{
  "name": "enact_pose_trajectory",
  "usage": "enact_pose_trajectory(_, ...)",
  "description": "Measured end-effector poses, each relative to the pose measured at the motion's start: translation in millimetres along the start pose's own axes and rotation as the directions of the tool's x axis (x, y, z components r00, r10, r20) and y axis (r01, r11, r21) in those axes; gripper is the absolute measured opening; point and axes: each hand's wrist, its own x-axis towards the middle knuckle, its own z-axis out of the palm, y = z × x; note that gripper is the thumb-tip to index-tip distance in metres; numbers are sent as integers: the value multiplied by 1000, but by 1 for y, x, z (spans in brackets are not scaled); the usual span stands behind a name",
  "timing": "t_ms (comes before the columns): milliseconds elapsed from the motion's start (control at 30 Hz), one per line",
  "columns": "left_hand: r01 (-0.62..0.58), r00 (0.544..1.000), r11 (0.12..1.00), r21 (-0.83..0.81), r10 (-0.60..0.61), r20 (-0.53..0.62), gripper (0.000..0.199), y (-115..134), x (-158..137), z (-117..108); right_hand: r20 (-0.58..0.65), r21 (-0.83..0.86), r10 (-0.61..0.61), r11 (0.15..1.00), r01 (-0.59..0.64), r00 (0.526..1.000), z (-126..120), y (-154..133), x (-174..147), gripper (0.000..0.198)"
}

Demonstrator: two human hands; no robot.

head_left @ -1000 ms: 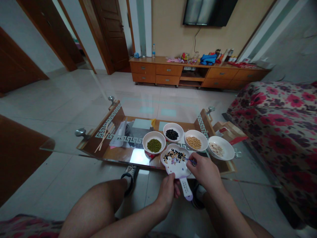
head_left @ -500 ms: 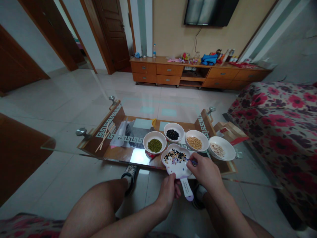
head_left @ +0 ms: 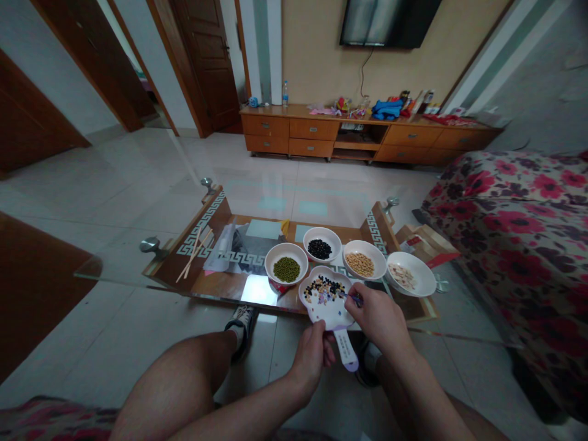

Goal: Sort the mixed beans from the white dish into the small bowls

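A white scalloped plate with a handle (head_left: 327, 315) carries mixed black and tan beans on its far half. My left hand (head_left: 312, 352) grips its near rim, thumb on top, beside the handle. My right hand (head_left: 379, 312) pinches a thin dark purple tool (head_left: 351, 298) whose tip is among the beans; its exact kind is too small to make out. Around the plate stand a bowl of green beans (head_left: 286, 269), a bowl of black beans (head_left: 320, 248), a bowl of tan beans (head_left: 361, 264) and a bowl of pale flat pieces (head_left: 403, 277).
Everything stands on a glass-topped table (head_left: 184, 288). Chopsticks (head_left: 195, 256) and papers (head_left: 225, 251) are seen at its left. A brown paper bag (head_left: 425, 243) is behind the rightmost bowl. A flowered sofa (head_left: 514, 202) is at the right, a low wooden cabinet (head_left: 312, 138) across the room.
My right hand and the thin tool have shifted very slightly left over the plate. My left hand keeps its hold, and the bowls stay in place.
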Motion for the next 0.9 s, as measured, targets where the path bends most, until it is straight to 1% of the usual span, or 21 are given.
enact_pose_trajectory(300,35,999,999,30,-34,-32,55,0,1,1,-12,4,-16,1000,17,1000,3,1,0,14)
enact_pose_trajectory(600,-7,1000,1000,0,6,-4,54,3,-3,0,-20,21,-24,999,24,1000,0,0,-1,16)
enact_pose_trajectory(767,-20,1000,999,-32,20,7,54,0,0,0,-95,87,-12,996,20,995,-4,-6,1,18)
enact_pose_trajectory(900,-30,999,999,-39,31,11,53,-3,2,0,-192,170,-36,983,69,981,-3,-25,6,19)
